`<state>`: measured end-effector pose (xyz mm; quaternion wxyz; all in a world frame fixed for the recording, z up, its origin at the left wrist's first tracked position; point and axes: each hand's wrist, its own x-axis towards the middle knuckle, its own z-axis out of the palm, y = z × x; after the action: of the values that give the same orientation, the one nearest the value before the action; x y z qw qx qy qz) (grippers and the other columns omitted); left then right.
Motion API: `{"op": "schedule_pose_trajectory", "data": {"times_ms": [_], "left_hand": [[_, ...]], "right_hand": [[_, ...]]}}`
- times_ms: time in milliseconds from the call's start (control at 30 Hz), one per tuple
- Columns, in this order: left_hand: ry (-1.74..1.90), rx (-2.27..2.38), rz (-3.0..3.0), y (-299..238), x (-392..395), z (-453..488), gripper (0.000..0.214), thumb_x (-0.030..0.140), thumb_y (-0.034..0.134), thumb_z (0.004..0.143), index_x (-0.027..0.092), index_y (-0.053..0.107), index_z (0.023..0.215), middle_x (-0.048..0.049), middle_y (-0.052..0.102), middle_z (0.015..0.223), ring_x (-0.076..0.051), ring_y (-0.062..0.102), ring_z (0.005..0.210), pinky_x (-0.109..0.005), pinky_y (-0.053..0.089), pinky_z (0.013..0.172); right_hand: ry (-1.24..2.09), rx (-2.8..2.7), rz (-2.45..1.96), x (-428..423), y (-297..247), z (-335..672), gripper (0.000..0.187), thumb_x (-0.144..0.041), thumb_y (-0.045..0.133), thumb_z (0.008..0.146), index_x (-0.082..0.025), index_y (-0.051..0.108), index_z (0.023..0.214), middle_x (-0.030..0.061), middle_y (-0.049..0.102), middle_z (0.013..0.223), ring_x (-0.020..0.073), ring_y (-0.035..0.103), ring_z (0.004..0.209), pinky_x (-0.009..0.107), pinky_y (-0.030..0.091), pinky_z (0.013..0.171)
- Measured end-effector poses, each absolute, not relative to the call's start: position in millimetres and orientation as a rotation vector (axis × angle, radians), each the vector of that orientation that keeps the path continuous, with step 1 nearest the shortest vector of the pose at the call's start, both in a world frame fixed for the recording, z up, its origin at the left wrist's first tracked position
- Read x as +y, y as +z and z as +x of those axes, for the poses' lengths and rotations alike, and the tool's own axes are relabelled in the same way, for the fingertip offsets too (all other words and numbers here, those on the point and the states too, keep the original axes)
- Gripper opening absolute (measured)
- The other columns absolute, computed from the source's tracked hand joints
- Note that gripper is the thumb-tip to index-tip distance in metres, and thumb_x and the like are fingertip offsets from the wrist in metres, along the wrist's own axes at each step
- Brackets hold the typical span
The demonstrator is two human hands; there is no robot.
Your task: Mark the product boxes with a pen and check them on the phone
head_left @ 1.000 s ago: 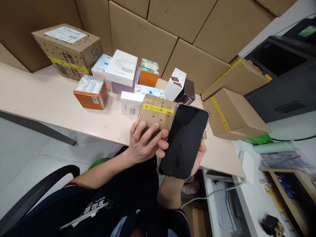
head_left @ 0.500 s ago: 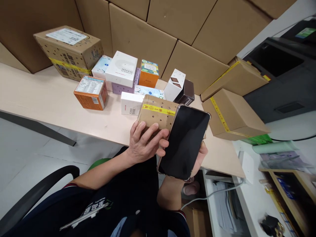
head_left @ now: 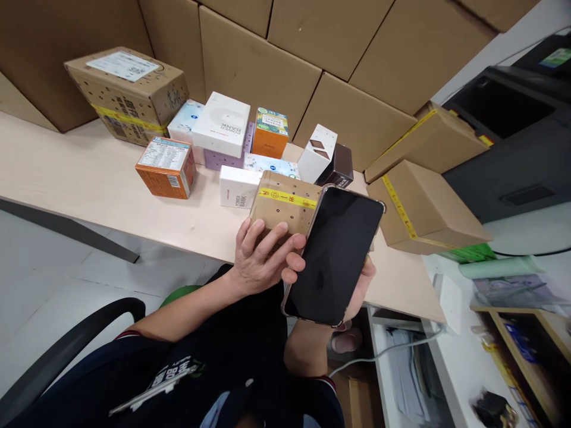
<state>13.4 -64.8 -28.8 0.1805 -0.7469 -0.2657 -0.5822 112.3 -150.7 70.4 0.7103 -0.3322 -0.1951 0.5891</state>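
Observation:
In my right hand [head_left: 363,285] is a dark-screened smartphone [head_left: 336,255] in a clear case, held tilted. That hand is mostly hidden behind it, and its fingers close around the phone's edges. My left hand [head_left: 261,258] lies curled over the near side of a small cardboard box [head_left: 285,205] with yellow tape, its fingertips close to the phone's left edge. The phone covers the right part of this box. Just behind the left hand lies a small white power bank box [head_left: 238,187].
A larger white power bank box [head_left: 222,125], orange boxes [head_left: 165,168], tissue packs [head_left: 272,166] and a dark box [head_left: 339,166] stand on the table [head_left: 57,172]. A labelled carton [head_left: 129,95] is at left, a taped carton [head_left: 428,208] at right. Large cartons [head_left: 259,77] wall the back.
The phone has shifted very slightly against the box. Both hands keep their hold, and the view has moved a little.

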Motion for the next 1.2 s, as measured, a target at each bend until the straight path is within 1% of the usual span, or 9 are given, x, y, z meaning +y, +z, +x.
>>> {"op": "schedule_pose_trajectory", "data": {"times_ms": [133, 233, 367, 600, 733, 833, 967, 1033, 1200], "left_hand": [[-1.648, -0.772, -2.172, -34.2, -63.8, 12.2, 0.048, 0.047, 0.077, 0.091, 0.039, 0.062, 0.137, -0.002, 0.071, 0.126, -0.027, 0.057, 0.137, -0.058, 0.038, 0.126], [-1.722, -0.73, -2.208, -34.3, -63.1, 11.6, 0.047, 0.043, 0.073, 0.094, 0.039, 0.061, 0.139, -0.0016, 0.07, 0.132, -0.027, 0.052, 0.143, -0.056, 0.034, 0.129], [-1.7, -0.711, -2.173, -31.3, -63.2, 11.1, 0.047, 0.042, 0.069, 0.096, 0.035, 0.059, 0.141, -0.0038, 0.068, 0.135, -0.027, 0.052, 0.142, -0.056, 0.037, 0.127], [-1.663, -0.728, -2.169, -31.4, -63.6, 10.7, 0.046, 0.043, 0.069, 0.096, 0.036, 0.058, 0.141, -0.0031, 0.067, 0.138, -0.028, 0.046, 0.148, -0.057, 0.038, 0.127], [-1.693, -0.713, -2.136, -30.2, -63.1, 10.9, 0.042, 0.039, 0.071, 0.096, 0.034, 0.06, 0.135, -0.0033, 0.065, 0.14, -0.028, 0.045, 0.149, -0.056, 0.038, 0.127], [-1.725, -0.691, -2.178, -29.1, -62.8, 10.8, 0.037, 0.036, 0.066, 0.099, 0.034, 0.06, 0.135, -0.0025, 0.063, 0.143, -0.026, 0.044, 0.15, -0.055, 0.035, 0.129], [-1.699, -0.739, -2.116, -25.5, -63.5, 11.2, 0.03, 0.041, 0.06, 0.101, 0.034, 0.064, 0.13, -0.0028, 0.068, 0.135, -0.027, 0.04, 0.152, -0.052, 0.041, 0.125], [-1.662, -0.772, -2.104, -22.3, -64.6, 11.0, 0.031, 0.038, 0.058, 0.101, 0.032, 0.066, 0.13, -0.0044, 0.07, 0.131, -0.027, 0.041, 0.151, -0.05, 0.042, 0.124], [-1.648, -0.738, -2.182, -13.3, -68.3, 7.9, 0.048, 0.023, 0.067, 0.091, 0.022, 0.064, 0.139, -0.0107, 0.07, 0.129, -0.029, 0.035, 0.154, -0.05, 0.033, 0.129]], "right_hand": [[1.298, -0.412, -0.772, -149.4, 69.1, 114.5, 0.079, -0.083, 0.039, 0.081, -0.03, 0.069, 0.131, 0.0084, 0.075, 0.11, 0.028, 0.06, 0.081, 0.05, 0.053, 0.082], [1.31, -0.377, -0.798, -148.8, 68.4, 115.3, 0.08, -0.085, 0.036, 0.08, -0.034, 0.067, 0.134, 0.0061, 0.075, 0.108, 0.0253, 0.057, 0.073, 0.045, 0.051, 0.075], [1.304, -0.362, -0.853, -148.0, 69.6, 114.6, 0.083, -0.085, 0.032, 0.079, -0.038, 0.061, 0.141, 0.0054, 0.075, 0.114, 0.0249, 0.053, 0.073, 0.043, 0.047, 0.074], [1.326, -0.282, -0.782, -145.9, 73.8, 112.3, 0.078, -0.084, 0.04, 0.077, -0.035, 0.069, 0.13, 0.0023, 0.075, 0.093, 0.0213, 0.046, 0.064, 0.034, 0.038, 0.063], [1.346, -0.386, -0.72, -145.0, 73.1, 113.0, 0.075, -0.084, 0.037, 0.08, -0.032, 0.073, 0.118, 0.004, 0.076, 0.095, 0.0224, 0.048, 0.066, 0.037, 0.041, 0.067], [1.403, -0.433, -0.65, -144.3, 72.7, 115.0, 0.072, -0.083, 0.041, 0.078, -0.028, 0.075, 0.109, 0.005, 0.076, 0.096, 0.0214, 0.049, 0.065, 0.035, 0.04, 0.064], [1.433, -0.428, -0.578, -146.1, 75.8, 116.6, 0.063, -0.076, 0.051, 0.078, -0.026, 0.075, 0.107, 0.0051, 0.078, 0.095, 0.0203, 0.051, 0.064, 0.032, 0.039, 0.058], [1.437, -0.416, -0.552, -149.3, 78.1, 118.7, 0.062, -0.072, 0.055, 0.078, -0.023, 0.076, 0.108, 0.0058, 0.079, 0.096, 0.0198, 0.054, 0.065, 0.031, 0.041, 0.056], [1.349, -0.452, -0.606, -166.0, 82.4, 137.2, 0.06, -0.069, 0.056, 0.082, -0.024, 0.075, 0.118, 0.008, 0.08, 0.1, 0.0213, 0.062, 0.067, 0.035, 0.05, 0.062]]}}
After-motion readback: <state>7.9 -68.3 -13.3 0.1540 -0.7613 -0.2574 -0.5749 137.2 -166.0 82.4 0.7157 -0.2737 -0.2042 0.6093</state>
